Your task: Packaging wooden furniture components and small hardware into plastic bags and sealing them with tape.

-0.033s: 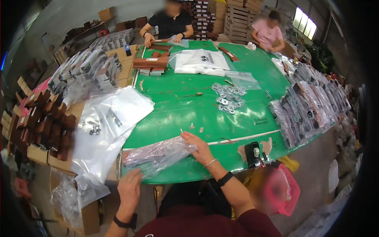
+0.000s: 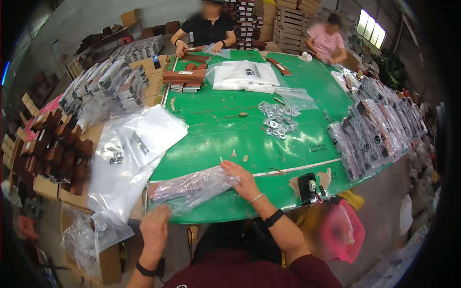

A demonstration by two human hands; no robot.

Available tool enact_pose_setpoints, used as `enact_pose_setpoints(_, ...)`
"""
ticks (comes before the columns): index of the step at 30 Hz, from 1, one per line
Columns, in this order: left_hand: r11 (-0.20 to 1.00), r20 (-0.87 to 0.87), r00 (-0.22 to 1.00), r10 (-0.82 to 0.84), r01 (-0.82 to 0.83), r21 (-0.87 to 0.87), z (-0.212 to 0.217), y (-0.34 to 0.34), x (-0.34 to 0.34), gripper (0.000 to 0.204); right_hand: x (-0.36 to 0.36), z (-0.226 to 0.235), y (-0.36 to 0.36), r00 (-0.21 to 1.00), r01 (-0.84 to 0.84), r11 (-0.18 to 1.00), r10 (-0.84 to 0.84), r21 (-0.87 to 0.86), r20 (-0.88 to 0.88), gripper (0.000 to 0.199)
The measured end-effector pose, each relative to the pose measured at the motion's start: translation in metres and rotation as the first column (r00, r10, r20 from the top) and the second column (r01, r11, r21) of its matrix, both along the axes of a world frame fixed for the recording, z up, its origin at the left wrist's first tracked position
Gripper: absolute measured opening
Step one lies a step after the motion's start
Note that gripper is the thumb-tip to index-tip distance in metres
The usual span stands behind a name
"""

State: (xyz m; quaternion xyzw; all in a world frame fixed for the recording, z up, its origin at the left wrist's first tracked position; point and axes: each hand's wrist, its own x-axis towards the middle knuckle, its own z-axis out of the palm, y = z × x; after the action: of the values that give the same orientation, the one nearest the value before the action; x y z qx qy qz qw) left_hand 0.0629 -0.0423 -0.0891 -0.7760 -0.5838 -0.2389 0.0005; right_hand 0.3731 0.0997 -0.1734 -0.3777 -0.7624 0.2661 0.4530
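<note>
A clear plastic bag with a flat reddish-brown piece inside lies along the near left edge of the green table. At the bag's loose right end my right hand has its fingers closed on the plastic, the thumb side hidden. My left hand is beside the bag's near left corner. Its fingers are bent and blurred, so whether they touch the plastic is unclear.
Empty printed bags overlap the left table edge. Brown pieces are stacked beyond them. Packets of metal rings lie mid-table. A tape dispenser stands right, wrapped packs farther right. Two co-workers sit across.
My left hand has shifted very slightly. The right hand and the bag look the same.
</note>
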Motion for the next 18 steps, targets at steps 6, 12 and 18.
enact_pose_setpoints(6, 0.995, -0.271, 0.959, 0.081, -0.062, 0.078, 0.058, 0.071, -0.016, 0.013, -0.004, 0.012, -0.004, 1.0, 0.026, 0.999, -0.026, -0.033, 0.015, 0.053)
enact_pose_setpoints(12, 0.975, -0.402, 0.915, -0.035, 0.119, 0.186, 0.046, 0.144, -0.036, 0.011, -0.006, 0.01, -0.007, 0.997, 0.054, 0.997, -0.051, -0.046, 0.061, 0.059)
enact_pose_setpoints(18, 0.961, -0.137, 0.989, 0.052, -0.012, 0.277, 0.037, 0.087, -0.004, 0.055, -0.005, 0.013, -0.012, 0.993, 0.11, 0.989, -0.104, -0.1, 0.059, 0.057)
